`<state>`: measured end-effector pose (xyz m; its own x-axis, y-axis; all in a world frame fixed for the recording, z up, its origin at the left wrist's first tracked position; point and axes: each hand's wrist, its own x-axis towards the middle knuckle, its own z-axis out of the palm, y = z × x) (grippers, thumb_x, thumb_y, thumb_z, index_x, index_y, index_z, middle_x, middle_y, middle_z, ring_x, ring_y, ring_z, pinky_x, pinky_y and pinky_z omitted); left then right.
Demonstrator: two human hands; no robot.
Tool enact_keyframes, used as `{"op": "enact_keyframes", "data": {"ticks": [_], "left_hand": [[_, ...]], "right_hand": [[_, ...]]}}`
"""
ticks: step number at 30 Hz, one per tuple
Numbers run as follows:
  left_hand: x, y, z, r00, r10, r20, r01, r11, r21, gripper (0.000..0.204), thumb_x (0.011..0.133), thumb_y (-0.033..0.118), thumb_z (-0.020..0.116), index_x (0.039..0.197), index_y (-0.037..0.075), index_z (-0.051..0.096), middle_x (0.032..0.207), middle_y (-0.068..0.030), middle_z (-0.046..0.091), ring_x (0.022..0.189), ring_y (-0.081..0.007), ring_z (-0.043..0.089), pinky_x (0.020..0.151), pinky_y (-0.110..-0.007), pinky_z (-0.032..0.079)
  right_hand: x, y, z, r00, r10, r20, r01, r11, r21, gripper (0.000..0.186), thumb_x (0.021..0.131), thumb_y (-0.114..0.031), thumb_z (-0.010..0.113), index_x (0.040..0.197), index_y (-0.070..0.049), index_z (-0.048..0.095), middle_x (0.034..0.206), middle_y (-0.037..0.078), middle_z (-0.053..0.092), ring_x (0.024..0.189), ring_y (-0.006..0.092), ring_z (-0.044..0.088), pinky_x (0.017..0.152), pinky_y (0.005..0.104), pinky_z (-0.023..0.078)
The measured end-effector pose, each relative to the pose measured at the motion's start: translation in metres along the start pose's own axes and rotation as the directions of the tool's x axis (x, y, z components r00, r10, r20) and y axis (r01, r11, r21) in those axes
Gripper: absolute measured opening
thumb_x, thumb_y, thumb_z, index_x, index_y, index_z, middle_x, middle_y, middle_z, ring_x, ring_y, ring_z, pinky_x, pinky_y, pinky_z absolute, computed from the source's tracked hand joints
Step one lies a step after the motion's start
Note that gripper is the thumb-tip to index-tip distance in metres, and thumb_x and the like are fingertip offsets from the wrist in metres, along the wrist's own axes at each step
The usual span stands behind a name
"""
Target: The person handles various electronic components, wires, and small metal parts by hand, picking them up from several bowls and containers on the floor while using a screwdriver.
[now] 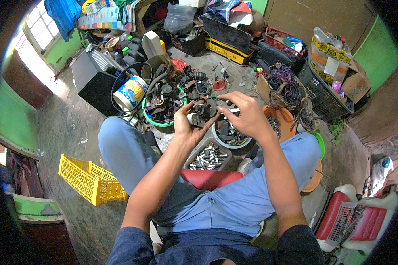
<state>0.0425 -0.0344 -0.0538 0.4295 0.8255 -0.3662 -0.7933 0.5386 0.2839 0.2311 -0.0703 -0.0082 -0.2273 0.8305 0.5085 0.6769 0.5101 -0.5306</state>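
Note:
My left hand [185, 126] is raised over my lap, its fingers curled round a small mechanical part [211, 108] with a dark round disc and a pale cylindrical body. At the far right edge of that part, the bent thumb and forefinger of my right hand [247, 114] pinch it. A small green piece shows by the forefinger's tip; its kind is unclear. Below my hands, a grey tray [227, 154] holds many small metal cylinders [209, 157]. Beside it, partly under my right hand, a round basin [247, 143] holds dark parts.
A green-rimmed basin [157, 124] heaped with dark parts stands ahead on the left. An orange basin [287, 117] and a box of tangled wires [287, 81] are on the right. A yellow crate [97, 190] lies left of my knee. Behind stands a black-and-yellow toolbox [230, 53].

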Motion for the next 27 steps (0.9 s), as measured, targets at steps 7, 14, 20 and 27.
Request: {"op": "enact_keyframes", "data": {"ticks": [7,14,20,27], "left_hand": [[-0.008,-0.002,0.009,0.999,-0.014,-0.029,0.017,0.995,0.102,0.037,0.101,0.029,0.036,0.118,0.003,0.057,0.115,-0.0177,0.064,0.105,-0.0329,0.064,0.09,-0.051,0.057],[0.001,0.001,-0.006,0.998,-0.057,0.024,0.055,0.996,0.068,0.036,0.101,0.029,0.038,0.115,0.003,0.058,0.113,-0.017,0.064,0.103,-0.0309,0.065,0.085,-0.05,0.058],[0.003,0.002,-0.01,0.995,-0.086,0.048,0.082,0.993,0.081,0.036,0.099,0.031,0.044,0.115,0.004,0.062,0.112,-0.0148,0.067,0.103,-0.029,0.065,0.088,-0.049,0.055],[-0.001,0.001,-0.004,0.995,-0.09,0.042,0.085,0.989,0.119,0.037,0.099,0.031,0.044,0.116,0.002,0.061,0.116,-0.0162,0.066,0.109,-0.0304,0.064,0.093,-0.05,0.055]], "right_hand": [[-0.002,0.001,0.006,0.994,0.01,0.112,-0.009,1.0,-0.015,0.046,0.085,-0.027,0.075,0.124,-0.006,0.062,0.116,0.018,0.063,0.104,0.0386,0.064,0.09,0.0448,0.053],[-0.002,0.0,0.008,0.986,0.045,0.163,-0.047,0.999,0.008,0.052,0.082,-0.026,0.078,0.127,-0.006,0.062,0.114,0.018,0.064,0.105,0.0393,0.064,0.09,0.0447,0.052],[0.0,-0.001,0.004,0.987,0.009,0.163,-0.011,1.0,0.012,0.055,0.077,-0.024,0.082,0.126,-0.008,0.062,0.113,0.018,0.065,0.104,0.038,0.064,0.09,0.0439,0.052],[0.001,-0.003,-0.002,0.99,0.031,0.141,-0.034,0.999,0.02,0.052,0.074,-0.019,0.084,0.12,-0.004,0.064,0.113,0.018,0.067,0.105,0.0373,0.065,0.092,0.0413,0.052]]}}
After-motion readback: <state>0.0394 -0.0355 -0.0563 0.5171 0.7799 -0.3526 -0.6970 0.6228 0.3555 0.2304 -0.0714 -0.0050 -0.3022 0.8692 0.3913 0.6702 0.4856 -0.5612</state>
